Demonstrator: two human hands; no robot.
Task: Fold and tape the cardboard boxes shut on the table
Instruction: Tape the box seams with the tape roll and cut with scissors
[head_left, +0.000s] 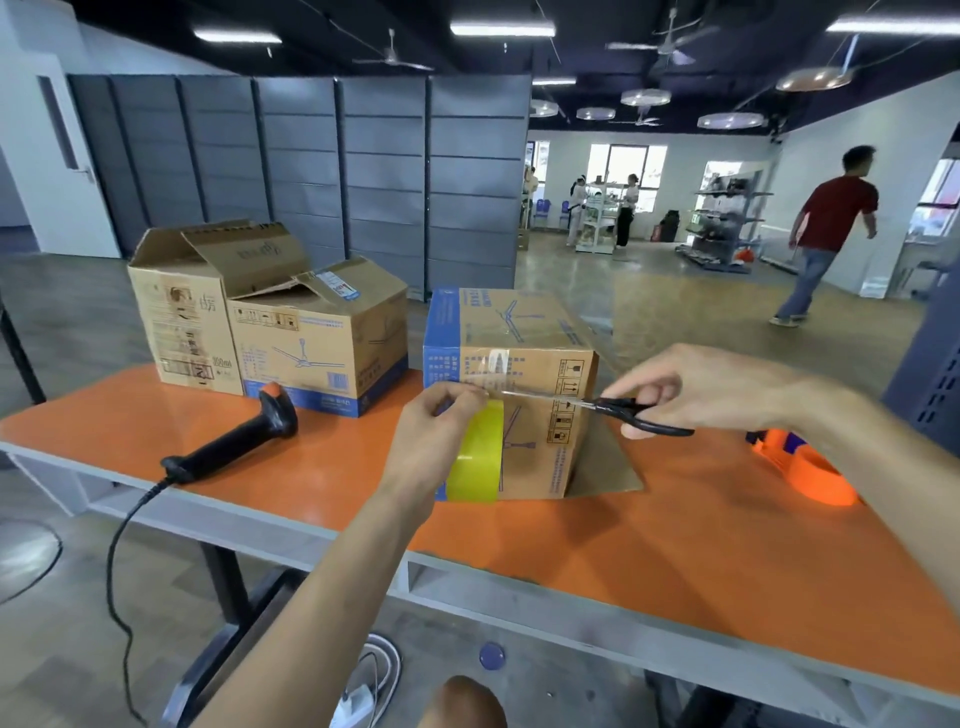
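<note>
Here the left hand grips the yellow tape roll against the taped ceiling-fan box; the right hand holds black scissors at the strip; a barcode scanner lies left.

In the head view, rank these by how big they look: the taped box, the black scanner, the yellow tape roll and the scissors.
1. taped box
2. black scanner
3. yellow tape roll and scissors: unsure, the right hand hides the scissors' handles.

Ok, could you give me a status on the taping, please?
Left hand holds yellow tape roll. Right hand holds scissors, blades toward roll. Near box top taped, nothing blocking.
</note>
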